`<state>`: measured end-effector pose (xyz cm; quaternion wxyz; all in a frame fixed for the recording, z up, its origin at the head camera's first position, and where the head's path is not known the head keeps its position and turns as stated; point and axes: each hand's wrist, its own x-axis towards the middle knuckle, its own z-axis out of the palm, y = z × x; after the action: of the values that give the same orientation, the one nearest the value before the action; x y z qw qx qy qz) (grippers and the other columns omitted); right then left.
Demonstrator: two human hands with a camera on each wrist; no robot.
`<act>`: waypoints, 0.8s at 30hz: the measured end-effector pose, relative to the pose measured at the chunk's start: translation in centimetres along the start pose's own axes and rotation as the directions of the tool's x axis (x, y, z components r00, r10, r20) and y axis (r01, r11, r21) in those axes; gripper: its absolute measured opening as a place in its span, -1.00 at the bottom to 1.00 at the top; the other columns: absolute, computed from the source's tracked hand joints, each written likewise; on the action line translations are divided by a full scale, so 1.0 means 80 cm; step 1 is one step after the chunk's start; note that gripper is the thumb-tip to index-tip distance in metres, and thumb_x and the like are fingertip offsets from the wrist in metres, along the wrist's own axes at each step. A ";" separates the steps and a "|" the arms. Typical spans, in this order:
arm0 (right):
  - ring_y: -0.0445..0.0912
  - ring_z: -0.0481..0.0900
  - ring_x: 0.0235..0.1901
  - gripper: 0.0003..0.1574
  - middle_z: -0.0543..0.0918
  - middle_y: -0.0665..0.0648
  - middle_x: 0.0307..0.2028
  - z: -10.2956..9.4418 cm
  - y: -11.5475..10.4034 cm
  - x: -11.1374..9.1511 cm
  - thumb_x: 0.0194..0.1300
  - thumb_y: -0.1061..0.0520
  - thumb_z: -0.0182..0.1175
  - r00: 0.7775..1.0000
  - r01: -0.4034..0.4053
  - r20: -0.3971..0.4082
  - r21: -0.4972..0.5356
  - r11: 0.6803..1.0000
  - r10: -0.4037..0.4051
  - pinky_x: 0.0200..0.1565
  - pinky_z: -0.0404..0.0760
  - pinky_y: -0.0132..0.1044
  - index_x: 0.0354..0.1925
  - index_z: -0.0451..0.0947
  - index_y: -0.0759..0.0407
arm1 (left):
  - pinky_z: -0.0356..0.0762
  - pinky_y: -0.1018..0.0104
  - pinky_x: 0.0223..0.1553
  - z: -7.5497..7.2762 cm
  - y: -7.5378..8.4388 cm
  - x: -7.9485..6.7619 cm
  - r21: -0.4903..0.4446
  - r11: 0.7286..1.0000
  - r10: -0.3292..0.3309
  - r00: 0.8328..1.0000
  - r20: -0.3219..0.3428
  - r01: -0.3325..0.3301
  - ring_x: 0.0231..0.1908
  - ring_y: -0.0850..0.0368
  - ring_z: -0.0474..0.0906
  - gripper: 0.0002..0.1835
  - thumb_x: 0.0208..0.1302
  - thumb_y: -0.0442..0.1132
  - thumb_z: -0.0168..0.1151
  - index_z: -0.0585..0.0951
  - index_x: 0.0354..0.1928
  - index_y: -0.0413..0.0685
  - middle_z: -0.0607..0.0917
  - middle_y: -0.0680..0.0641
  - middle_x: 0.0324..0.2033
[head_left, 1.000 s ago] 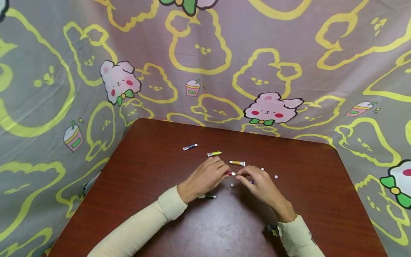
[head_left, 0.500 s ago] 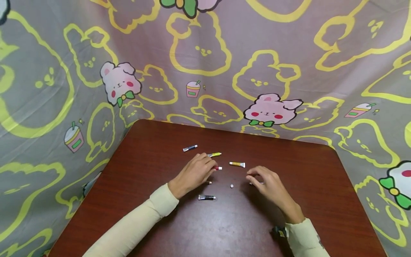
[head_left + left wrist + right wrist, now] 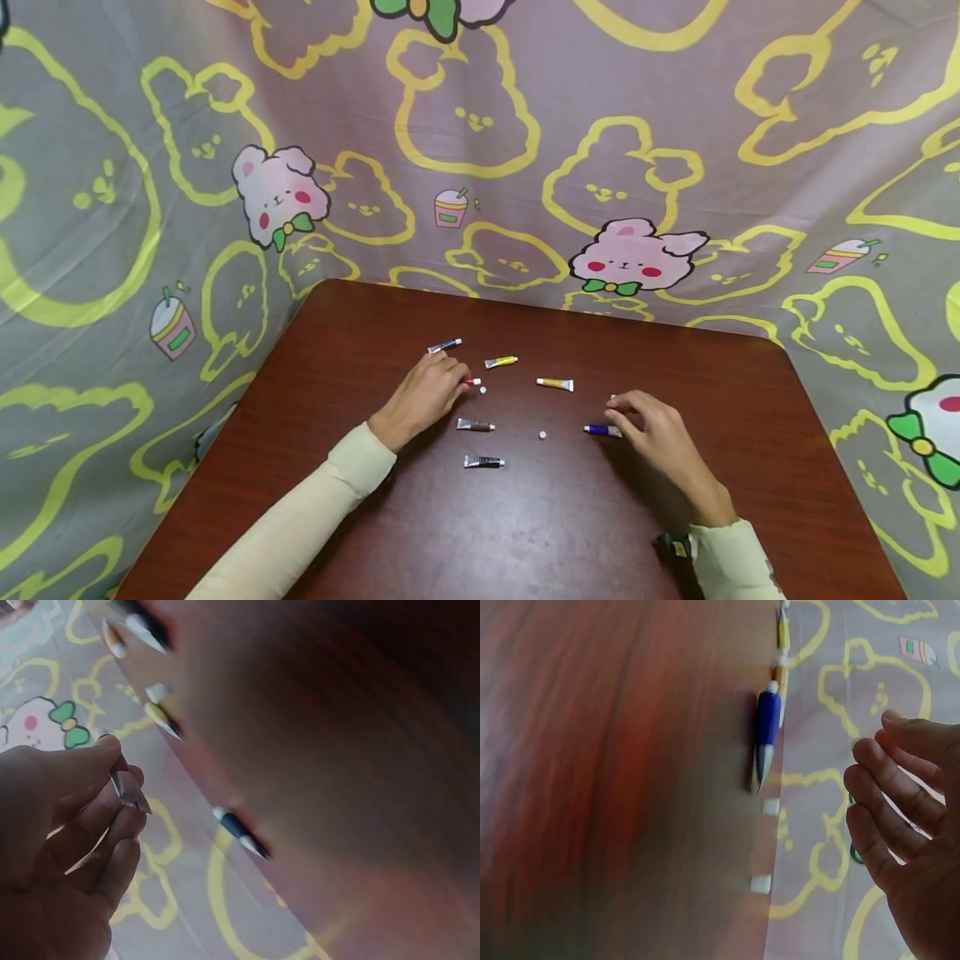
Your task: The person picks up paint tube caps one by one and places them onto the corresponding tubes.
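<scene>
My left hand (image 3: 423, 396) pinches a small red paint tube (image 3: 471, 382), its white-capped end sticking out past the fingertips to the right. In the left wrist view, the tube's flat silvery end (image 3: 131, 796) shows between thumb and fingers. A loose white cap (image 3: 483, 390) lies just beside the red tube. Over on the right, my right hand (image 3: 660, 433) hovers with bent, relaxed fingers and nothing between them. Right by its fingertips is a purple-blue paint tube (image 3: 600, 430) on the table. From the right wrist, two white caps (image 3: 771, 806) (image 3: 760, 883) appear beyond that tube's end.
More paint tubes lie spread over the brown table (image 3: 675, 350): blue (image 3: 445, 345), yellow (image 3: 501, 362), ochre (image 3: 555, 384), brown (image 3: 476, 425) and black (image 3: 483, 462). Another white cap (image 3: 542, 435) sits mid-table. A patterned cloth (image 3: 480, 125) hangs behind the table.
My hands have moved apart. The left carried the red tube leftward, uncovering the brown tube and a cap; the right drew back to the right, baring the purple-blue tube.
</scene>
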<state>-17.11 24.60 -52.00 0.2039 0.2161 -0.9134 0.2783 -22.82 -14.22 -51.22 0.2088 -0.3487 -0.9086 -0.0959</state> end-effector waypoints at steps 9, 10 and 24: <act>-0.22 0.63 -0.32 -0.79 0.69 -0.16 -0.32 -0.010 0.024 -0.014 0.14 0.21 0.47 0.999 -0.032 -0.016 -0.022 0.999 0.032 -0.31 0.61 -0.24 -0.23 0.67 0.03 | 0.44 0.18 -0.24 0.013 -0.022 -0.013 0.026 0.996 -0.081 0.996 0.033 0.080 -0.21 0.00 0.55 -0.88 0.25 -0.18 0.41 0.65 -0.31 -0.02 0.68 0.01 -0.40; -0.22 0.63 -0.31 -0.79 0.68 -0.16 -0.32 -0.012 0.027 -0.015 0.14 0.21 0.46 0.999 -0.037 -0.017 -0.029 0.999 0.037 -0.30 0.60 -0.27 -0.23 0.67 0.03 | 0.44 0.17 -0.24 0.014 -0.023 -0.014 0.028 0.996 -0.087 0.996 0.034 0.086 -0.22 0.00 0.55 -0.88 0.24 -0.18 0.41 0.65 -0.31 -0.03 0.68 0.00 -0.41; -0.15 0.68 -0.28 -0.80 0.71 -0.12 -0.32 -0.023 0.049 -0.029 0.14 0.18 0.47 0.997 -0.076 -0.019 -0.070 0.995 0.075 -0.25 0.57 -0.42 -0.24 0.68 0.05 | 0.46 0.10 -0.26 0.020 -0.036 -0.020 0.027 0.991 -0.134 0.989 0.063 0.133 -0.30 -0.05 0.54 -0.84 0.16 -0.20 0.47 0.64 -0.35 -0.05 0.70 -0.07 -0.38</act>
<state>-16.71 29.27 -53.41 0.2082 0.1716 -0.9285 0.2550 -24.20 -16.77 -53.45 0.1765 -0.2877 -0.9372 -0.0878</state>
